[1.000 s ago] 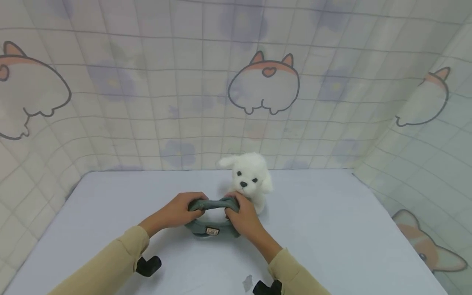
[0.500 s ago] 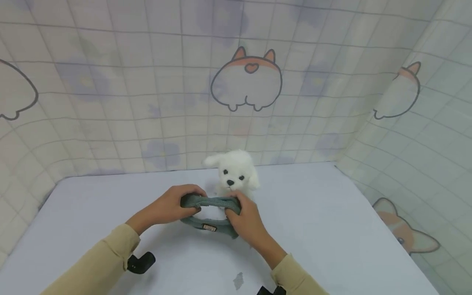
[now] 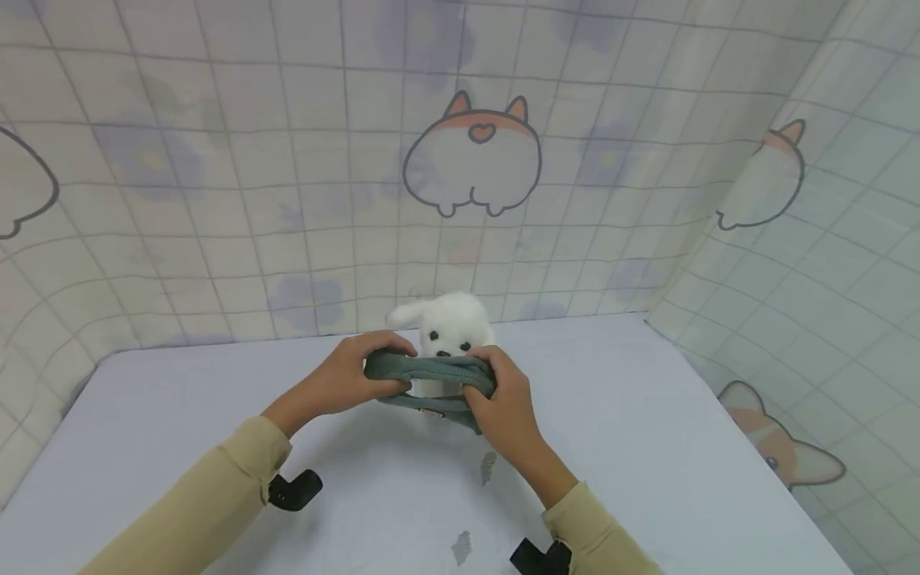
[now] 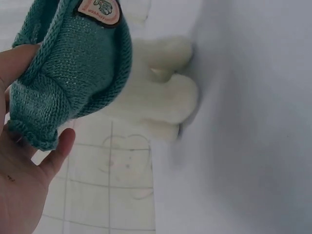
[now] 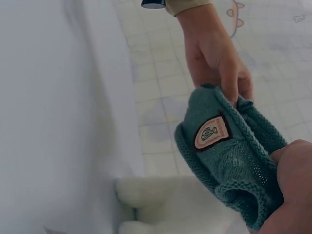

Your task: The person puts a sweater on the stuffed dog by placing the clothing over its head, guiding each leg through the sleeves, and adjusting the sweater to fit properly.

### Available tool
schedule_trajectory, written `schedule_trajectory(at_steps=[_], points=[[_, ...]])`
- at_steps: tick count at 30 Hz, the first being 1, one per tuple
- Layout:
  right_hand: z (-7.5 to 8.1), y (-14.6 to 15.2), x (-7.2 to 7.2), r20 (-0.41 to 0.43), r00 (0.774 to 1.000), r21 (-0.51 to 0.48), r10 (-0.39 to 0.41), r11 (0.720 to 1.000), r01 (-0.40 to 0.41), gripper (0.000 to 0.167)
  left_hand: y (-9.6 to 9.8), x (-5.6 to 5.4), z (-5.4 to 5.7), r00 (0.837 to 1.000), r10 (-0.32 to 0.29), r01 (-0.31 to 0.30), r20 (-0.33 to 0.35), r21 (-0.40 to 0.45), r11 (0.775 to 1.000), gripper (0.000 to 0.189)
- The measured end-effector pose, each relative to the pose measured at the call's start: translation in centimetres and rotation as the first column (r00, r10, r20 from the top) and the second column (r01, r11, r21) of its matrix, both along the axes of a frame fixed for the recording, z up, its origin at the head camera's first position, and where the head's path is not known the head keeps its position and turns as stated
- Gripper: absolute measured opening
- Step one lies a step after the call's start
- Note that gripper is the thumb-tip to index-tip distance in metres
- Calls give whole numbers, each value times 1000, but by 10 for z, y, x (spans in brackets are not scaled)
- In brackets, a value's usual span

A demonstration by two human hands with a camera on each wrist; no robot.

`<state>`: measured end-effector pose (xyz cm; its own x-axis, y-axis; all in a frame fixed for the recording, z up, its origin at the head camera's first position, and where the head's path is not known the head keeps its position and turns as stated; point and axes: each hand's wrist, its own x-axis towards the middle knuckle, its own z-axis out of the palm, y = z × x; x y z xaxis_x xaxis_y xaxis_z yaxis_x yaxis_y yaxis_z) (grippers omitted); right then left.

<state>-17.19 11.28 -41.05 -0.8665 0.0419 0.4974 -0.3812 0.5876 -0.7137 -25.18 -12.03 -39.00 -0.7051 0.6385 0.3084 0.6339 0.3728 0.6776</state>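
Observation:
A small teal knitted sweater (image 3: 440,370) with a sewn-on patch is stretched between both hands, off the table. My left hand (image 3: 354,375) pinches one side of its opening, thumb inside the edge. On the other side, my right hand (image 3: 509,403) grips the knit the same way. In the right wrist view, the patch and a short sleeve on the sweater (image 5: 226,146) show clearly. Just behind the sweater stands a white plush dog (image 3: 453,315); its nose and body are partly hidden in the head view. The left wrist view shows the plush dog's legs (image 4: 170,95) on the table.
The white table (image 3: 611,447) has two grey scuffed patches near its front. A tile-patterned curtain (image 3: 323,200) with corgi drawings hangs behind and along the sides. Black devices (image 3: 296,489) sit at both wrists.
Both hands have raised the sweater and brought it closer to the plush dog, so that it now covers the lower face. The head view has swung slightly to the right.

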Motion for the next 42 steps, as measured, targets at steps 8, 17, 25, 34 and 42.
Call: schedule_trajectory(at_steps=[8,17,25,34,42], points=[[0,7,-8,-182,983,112,3,994,18,32,9,-8,-2,988,83,-77,-129,52,996,48],[-6,13,-19,-323,945,242,-44,962,128,39,20,-15,-10,949,108,-93,-296,65,994,55],[-6,23,-30,-256,966,242,18,969,46,77,30,-22,-9,908,165,-172,-385,16,985,46],[-12,33,-39,-252,961,376,114,926,-11,86,36,-30,-13,795,118,-169,-595,-31,985,82],[-15,37,-44,-235,965,357,113,934,-23,86,39,-29,-16,806,66,-117,-588,-48,992,86]])
